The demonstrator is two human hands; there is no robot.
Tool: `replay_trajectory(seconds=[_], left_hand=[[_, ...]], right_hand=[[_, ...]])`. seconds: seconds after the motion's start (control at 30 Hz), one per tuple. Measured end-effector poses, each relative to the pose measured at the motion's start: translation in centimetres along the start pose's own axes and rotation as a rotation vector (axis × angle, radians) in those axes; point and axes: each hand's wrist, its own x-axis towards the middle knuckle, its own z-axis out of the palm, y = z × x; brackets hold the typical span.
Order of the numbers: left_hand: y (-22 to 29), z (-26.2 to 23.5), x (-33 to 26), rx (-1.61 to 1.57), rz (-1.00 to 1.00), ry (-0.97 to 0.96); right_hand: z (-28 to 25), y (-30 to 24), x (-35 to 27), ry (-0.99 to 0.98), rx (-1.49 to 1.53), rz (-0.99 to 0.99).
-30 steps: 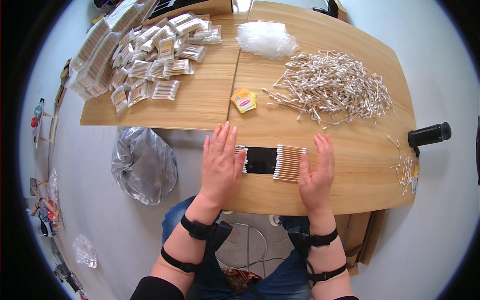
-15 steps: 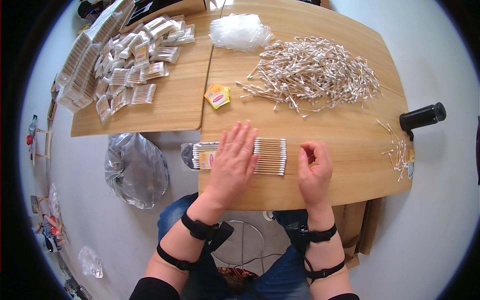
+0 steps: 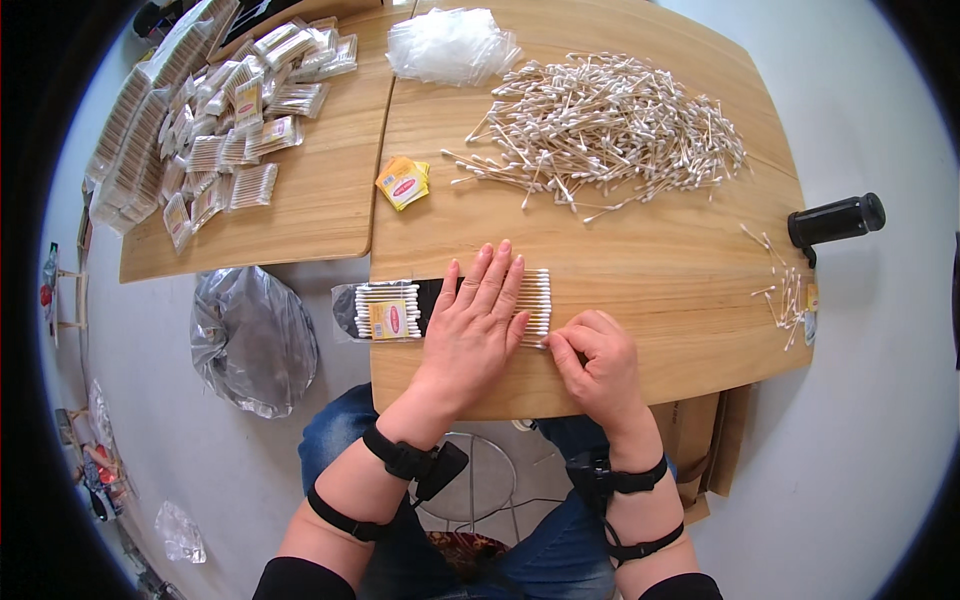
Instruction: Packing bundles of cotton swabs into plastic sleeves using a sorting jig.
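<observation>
My left hand (image 3: 475, 330) lies flat, fingers stretched out, over a row of cotton swabs (image 3: 537, 295). The row's right end shows beyond the fingers; its middle is hidden under the hand. My right hand (image 3: 598, 365) is closed, with thumb and fingertips pinched at the near right corner of the row. Whatever is in that pinch is too small to make out. To the left, a clear bag holds a swab bundle (image 3: 405, 295) with a yellow and orange card (image 3: 389, 320) on it. A black surface (image 3: 430, 298) shows between the bundle and my left hand.
A large swab pile (image 3: 610, 130) covers the far right. Empty clear bags (image 3: 450, 45) and yellow cards (image 3: 403, 185) lie left of it. Packed swab bags (image 3: 240, 110) heap on the left table. A black bottle (image 3: 838, 220) and stray swabs (image 3: 785, 300) are right.
My left hand has slid right along the swabs, uncovering the bagged bundle and the black surface. My right hand has come nearer to me, its fingertips now at the row's corner. The view has shifted slightly.
</observation>
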Motion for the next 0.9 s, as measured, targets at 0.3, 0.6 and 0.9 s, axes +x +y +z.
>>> replay_trajectory(seconds=[0.3, 0.6, 0.9], left_hand=[[0.07, -0.38, 0.1, 0.008, -0.006, -0.005], [0.03, -0.29, 0.09, 0.015, -0.004, 0.004], [0.05, -0.39, 0.09, -0.004, -0.007, -0.009]], right_hand=[[-0.07, -0.15, 0.3, 0.027, 0.061, 0.09], [0.01, -0.11, 0.41, 0.014, 0.05, 0.078], [0.03, 0.05, 0.61, 0.011, 0.007, 0.068]])
